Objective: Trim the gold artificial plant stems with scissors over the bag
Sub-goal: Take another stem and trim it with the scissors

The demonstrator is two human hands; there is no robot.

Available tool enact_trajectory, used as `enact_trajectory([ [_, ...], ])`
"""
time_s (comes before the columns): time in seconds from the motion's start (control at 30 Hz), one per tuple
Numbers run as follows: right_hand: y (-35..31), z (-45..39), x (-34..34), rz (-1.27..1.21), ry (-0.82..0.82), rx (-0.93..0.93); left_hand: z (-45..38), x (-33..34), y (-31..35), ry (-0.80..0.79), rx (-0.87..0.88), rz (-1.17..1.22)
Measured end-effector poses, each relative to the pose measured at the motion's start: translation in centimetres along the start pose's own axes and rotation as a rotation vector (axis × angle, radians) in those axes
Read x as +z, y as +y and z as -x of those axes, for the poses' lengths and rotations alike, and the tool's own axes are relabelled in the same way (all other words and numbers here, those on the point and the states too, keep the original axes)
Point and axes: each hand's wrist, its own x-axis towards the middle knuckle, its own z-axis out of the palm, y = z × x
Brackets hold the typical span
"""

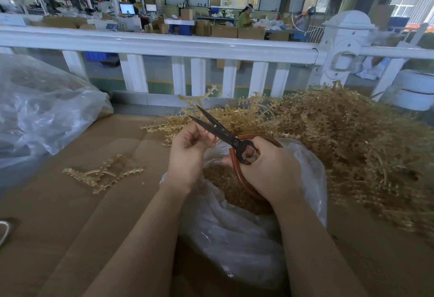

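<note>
Cardboard-covered desk point(58, 214) carries a clear bag point(234, 238) holding gold trimmings; above it, right hand point(272, 170) fingers wrap red-handled scissors point(225, 136), blades parted; left hand point(190, 149) fingers pinch a gold stem point(195, 102) at the blades; trimmed stems point(103, 172) lie left; untrimmed pile point(352, 137) right; white railing point(164, 45) beyond.

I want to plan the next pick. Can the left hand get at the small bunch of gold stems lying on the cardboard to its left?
Probably yes. The cardboard between the left hand and the small bunch is bare, but its grip is on a stem now.
</note>
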Motion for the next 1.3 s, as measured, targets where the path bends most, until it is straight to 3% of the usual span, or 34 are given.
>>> enact_trajectory([
  [0.33, 0.44, -0.19, 0.20, 0.046, -0.073, 0.030, -0.15, -0.15, -0.27, -0.022, -0.031, 0.029],
  [0.6, 0.24, -0.22, -0.26, -0.092, -0.123, 0.009, -0.11, -0.21, -0.74, -0.037, -0.035, 0.004],
  [1.3, 0.58, -0.14, 0.16, 0.014, -0.056, -0.003, -0.26, -0.26, -0.75, -0.076, -0.028, 0.024],
])
